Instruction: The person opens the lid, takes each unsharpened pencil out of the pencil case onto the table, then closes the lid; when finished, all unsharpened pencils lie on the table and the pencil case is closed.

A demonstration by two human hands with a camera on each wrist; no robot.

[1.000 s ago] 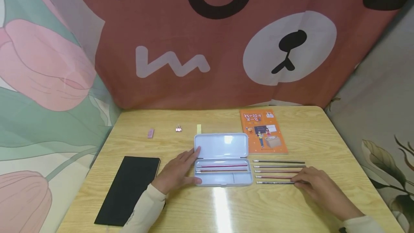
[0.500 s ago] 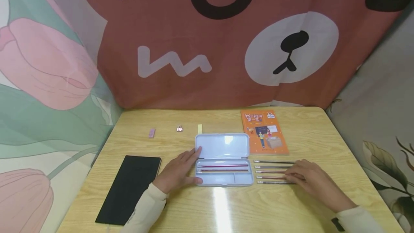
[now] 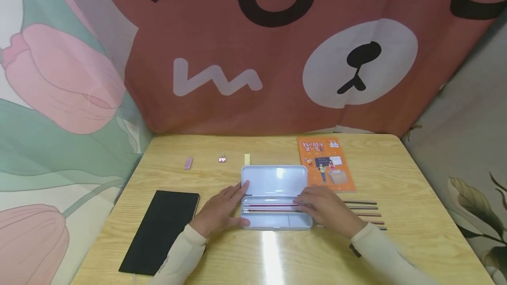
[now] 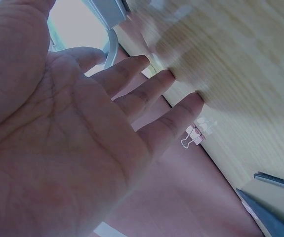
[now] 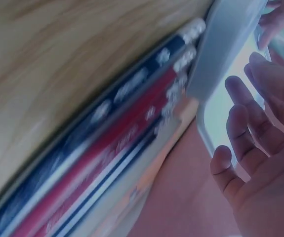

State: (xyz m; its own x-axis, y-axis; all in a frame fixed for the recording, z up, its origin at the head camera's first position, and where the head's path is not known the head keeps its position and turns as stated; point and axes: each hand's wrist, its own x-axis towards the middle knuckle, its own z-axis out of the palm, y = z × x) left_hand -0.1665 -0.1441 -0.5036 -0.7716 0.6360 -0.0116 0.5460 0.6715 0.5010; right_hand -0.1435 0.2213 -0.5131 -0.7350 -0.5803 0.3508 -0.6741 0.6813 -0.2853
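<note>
My left hand (image 3: 221, 210) lay at the left end of the pale blue metal-look pencil case (image 3: 263, 221), fingers extended rather than clasped, a fingertip against the folded-back lid (image 3: 273, 181) and the thumb on the tray's near left corner. I had the case in front of me, facing up, with slim pencils (image 3: 269, 205) lying lengthwise in its far compartment. My right hand (image 3: 329, 209) reached over the tray's right end, the fingertips at those pencils' right ends. Its outer fingers bent loosely; whether my thumb and forefinger pinched a pencil I cannot tell, for the hand itself hid that spot.

Under and beyond my right hand, a row of eraser-tipped pencils (image 5: 117, 143) lay on the wooden table (image 3: 233, 258), just beside the case. An orange illustrated book (image 3: 338, 179) lay behind my right hand, and a black notebook (image 3: 160, 232) near my left sleeve (image 3: 180, 254).
</note>
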